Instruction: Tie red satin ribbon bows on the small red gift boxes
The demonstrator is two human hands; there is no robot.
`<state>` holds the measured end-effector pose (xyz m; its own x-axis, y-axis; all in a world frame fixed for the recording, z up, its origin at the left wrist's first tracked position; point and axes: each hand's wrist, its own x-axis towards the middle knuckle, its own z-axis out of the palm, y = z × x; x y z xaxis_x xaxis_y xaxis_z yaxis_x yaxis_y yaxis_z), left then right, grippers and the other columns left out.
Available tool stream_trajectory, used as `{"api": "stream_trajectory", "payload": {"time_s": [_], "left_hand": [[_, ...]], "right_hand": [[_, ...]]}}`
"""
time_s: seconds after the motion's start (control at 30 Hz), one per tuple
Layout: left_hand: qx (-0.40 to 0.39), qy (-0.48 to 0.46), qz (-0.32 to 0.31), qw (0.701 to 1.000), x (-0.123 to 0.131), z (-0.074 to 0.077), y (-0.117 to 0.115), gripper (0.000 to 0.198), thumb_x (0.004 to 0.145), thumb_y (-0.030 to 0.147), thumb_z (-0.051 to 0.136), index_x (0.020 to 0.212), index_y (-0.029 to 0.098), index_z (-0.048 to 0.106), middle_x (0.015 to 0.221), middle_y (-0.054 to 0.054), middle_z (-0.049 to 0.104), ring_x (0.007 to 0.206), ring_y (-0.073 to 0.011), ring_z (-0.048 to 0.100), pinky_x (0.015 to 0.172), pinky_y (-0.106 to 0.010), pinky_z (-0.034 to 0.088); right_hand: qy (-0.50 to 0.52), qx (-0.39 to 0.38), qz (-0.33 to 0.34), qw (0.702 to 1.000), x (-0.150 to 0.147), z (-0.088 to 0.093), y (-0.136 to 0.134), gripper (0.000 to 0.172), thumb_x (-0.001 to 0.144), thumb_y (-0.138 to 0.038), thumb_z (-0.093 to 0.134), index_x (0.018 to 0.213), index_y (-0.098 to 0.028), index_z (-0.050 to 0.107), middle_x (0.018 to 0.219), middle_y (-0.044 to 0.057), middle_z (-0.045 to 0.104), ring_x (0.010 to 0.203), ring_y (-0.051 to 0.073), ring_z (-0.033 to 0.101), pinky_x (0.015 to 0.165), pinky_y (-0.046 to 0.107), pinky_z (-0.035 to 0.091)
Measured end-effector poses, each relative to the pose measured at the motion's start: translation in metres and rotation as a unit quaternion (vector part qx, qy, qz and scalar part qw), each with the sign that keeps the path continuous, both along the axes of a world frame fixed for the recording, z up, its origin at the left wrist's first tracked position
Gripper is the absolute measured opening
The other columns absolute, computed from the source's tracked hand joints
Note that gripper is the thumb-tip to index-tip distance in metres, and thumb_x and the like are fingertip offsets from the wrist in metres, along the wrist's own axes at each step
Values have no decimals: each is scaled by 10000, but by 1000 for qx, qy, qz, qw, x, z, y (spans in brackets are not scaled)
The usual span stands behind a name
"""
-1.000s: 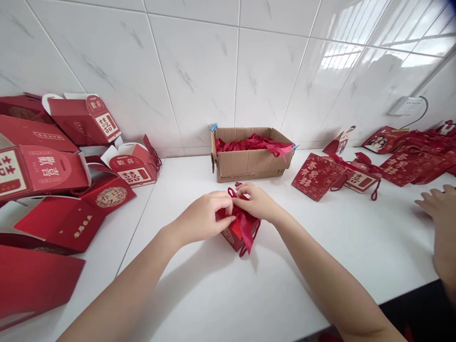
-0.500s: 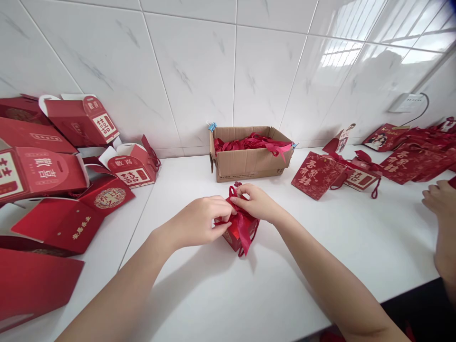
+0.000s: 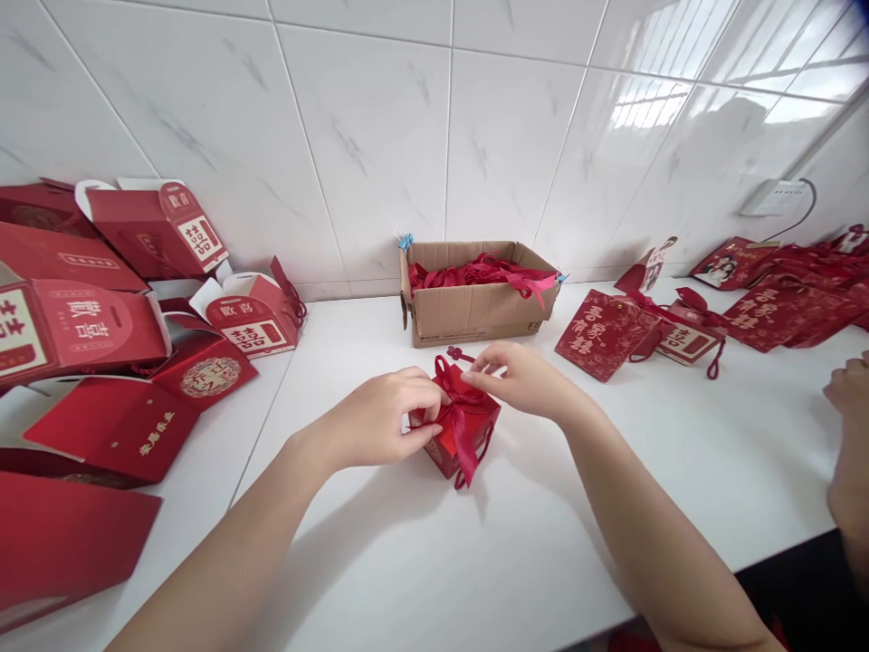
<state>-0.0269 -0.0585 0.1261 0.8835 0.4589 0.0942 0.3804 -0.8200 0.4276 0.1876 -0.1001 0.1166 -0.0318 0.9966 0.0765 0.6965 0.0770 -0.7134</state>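
Note:
A small red gift box [image 3: 444,453] stands on the white table before me, with a red ribbon [image 3: 463,433] tied in a bow on its top. The fingers of my left hand [image 3: 390,417] are curled against the bow's left side, the thumb low by the box's left edge. At the upper right of the bow, my right hand [image 3: 520,382] pinches a loop of the same ribbon. One ribbon tail and a dark red cord hang down the box's front. Just behind the box lies a small red flower-shaped ornament [image 3: 454,352].
A cardboard box [image 3: 475,312] of red ribbons stands against the tiled wall. Several unfolded red boxes [image 3: 128,426] are heaped at left. A red bag [image 3: 607,335] and finished boxes [image 3: 689,330] sit at right. Another person's hand [image 3: 848,389] is at the right edge.
My right hand has shifted right and outward from the knot, drawing the loop, so more of the box top shows. My left hand has barely moved. The other person's hand moved right.

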Motion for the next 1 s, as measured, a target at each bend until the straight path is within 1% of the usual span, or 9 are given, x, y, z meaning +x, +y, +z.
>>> {"api": "stream_trajectory", "payload": {"time_s": [0.07,0.1,0.23,0.33,0.43,0.53,0.67,0.87,1.0], "left_hand": [[-1,2,3,1000,-1,1,0,106,828,261,518,741,211,552,818,-20,604,797,-170,547,680,-283,419],[-4,3,5,1000,-1,1,-1,102,831,294,529,778,217,571,830,-19,608,795,-170,550,689,-284,423],[-15,-18,31,999,2,-2,-3,212,862,418,499,929,251,610,897,-18,627,824,-175,567,735,-294,437],[-19,-64,74,995,8,-8,-6,182,888,334,462,994,255,587,924,-10,640,856,-169,578,754,-286,446],[-53,-107,106,987,14,-14,-8,128,859,234,485,961,247,561,852,18,641,743,-133,577,670,-245,459],[-85,-144,125,978,18,-17,-8,101,829,213,523,919,237,562,798,28,619,631,-106,540,583,-217,455],[-69,-175,133,973,22,-21,-7,133,849,228,510,867,219,641,844,4,641,708,-112,574,642,-218,466],[-62,-142,139,978,29,-27,-7,168,830,284,553,851,242,714,761,10,654,640,-107,566,594,-221,438],[-51,-127,143,980,29,-29,-7,156,808,254,552,798,227,705,649,22,600,557,-97,509,535,-217,398]], "right_hand": [[-5,-24,30,999,4,2,-9,239,758,-454,614,757,-225,681,832,50,661,743,212,605,607,318,462],[-6,-22,41,999,5,0,-14,209,754,-430,627,774,-230,689,827,50,660,735,210,605,607,321,470],[10,50,18,999,0,-20,-24,142,777,-336,621,841,-226,684,903,53,615,735,176,590,656,325,503],[22,108,5,994,-6,-33,-26,132,799,-324,616,841,-211,670,883,50,581,712,153,565,663,310,503],[26,161,19,986,-8,-38,-27,101,828,-276,590,852,-206,660,852,48,577,691,142,546,649,296,494],[28,198,42,979,-8,-40,-28,114,850,-204,549,896,-216,652,838,48,600,705,146,554,630,286,489],[20,227,45,973,-8,-44,-29,132,850,-177,547,924,-226,645,813,44,635,721,158,566,634,295,490],[4,263,25,965,-10,-45,-29,106,856,-174,541,864,-215,638,777,48,649,716,166,568,616,298,483],[-3,269,21,963,-10,-46,-30,100,852,-157,543,840,-208,628,775,45,651,740,171,571,617,294,475]]}}
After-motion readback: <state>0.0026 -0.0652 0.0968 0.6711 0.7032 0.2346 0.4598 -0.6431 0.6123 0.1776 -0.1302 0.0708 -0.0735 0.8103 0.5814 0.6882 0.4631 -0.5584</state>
